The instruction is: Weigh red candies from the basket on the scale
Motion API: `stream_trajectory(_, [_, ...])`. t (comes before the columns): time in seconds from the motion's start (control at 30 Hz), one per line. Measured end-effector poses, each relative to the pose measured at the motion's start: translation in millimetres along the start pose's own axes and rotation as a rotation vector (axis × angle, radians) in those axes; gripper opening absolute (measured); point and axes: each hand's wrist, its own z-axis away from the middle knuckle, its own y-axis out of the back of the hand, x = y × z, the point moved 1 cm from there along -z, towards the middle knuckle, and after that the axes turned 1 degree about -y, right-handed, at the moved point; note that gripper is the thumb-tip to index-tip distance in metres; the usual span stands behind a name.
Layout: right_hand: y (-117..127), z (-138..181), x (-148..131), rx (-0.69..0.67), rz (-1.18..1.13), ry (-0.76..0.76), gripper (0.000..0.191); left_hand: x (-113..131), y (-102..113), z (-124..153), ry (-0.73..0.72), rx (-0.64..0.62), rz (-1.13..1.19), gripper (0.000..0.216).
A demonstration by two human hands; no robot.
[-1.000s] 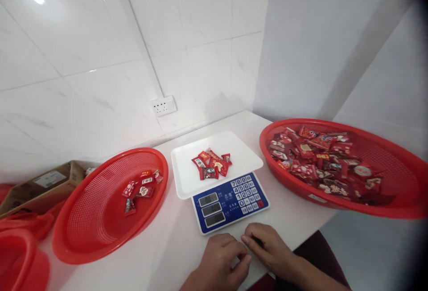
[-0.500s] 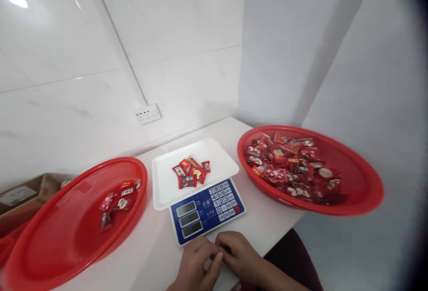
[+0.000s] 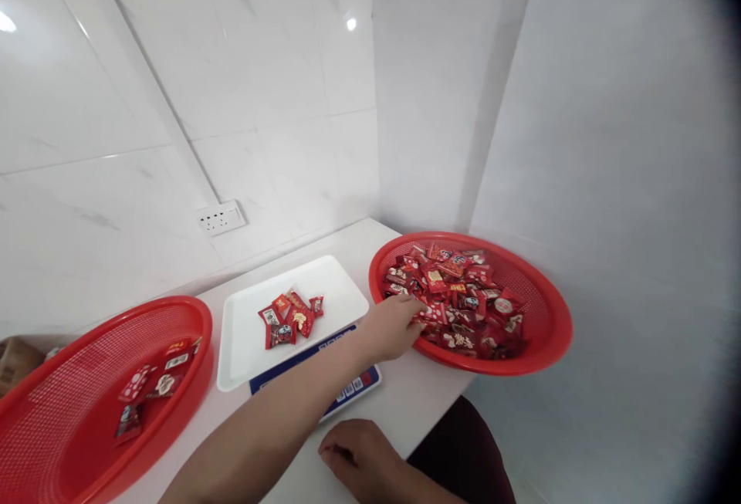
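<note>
The red wrapped packets are heaped inside the right-hand basket, a perforated red one at the far right of the tabletop. The left hand is at the near left edge of that heap, palm down over the rim, its fingers bent down among the packets; whether its grip has one, I cannot tell. The left forearm runs from the lower left across the scale, covering most of its blue panel. The right hand lies just in front of the scale, loosely curled, wrist toward the lower right; its grip's fingertips are hidden, so its exact closure is unclear. A few packets sit on the white tray, and others lie in the left-hand basket.
</note>
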Motion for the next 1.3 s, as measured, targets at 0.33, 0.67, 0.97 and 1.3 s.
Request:
stream_trajectory(0.33, [5.1,-0.1,-0.8,-0.003,-0.056,-0.086,0.021,-1.5,-20.4,-76.6,0.045,-0.405,-0.176,0.047])
stream_trajectory(0.67, [5.0,1.6,0.1,0.052,-0.201,-0.106,0.022,-2.5,9.0,-50.1,0.102,-0.165,-0.191,0.030])
stream_trajectory(0.97, [4.7,3.7,1.7,0.021,-0.229,-0.078,0.026,-73.4,75.8,47.9,0.352,0.042,-0.334,0.028])
stream_trajectory(1.3, [3.5,3.5,0.1,0.008,-0.178,-0.044,0.026,-122.3,74.9,117.5,0.540,0.140,-0.329,0.035])
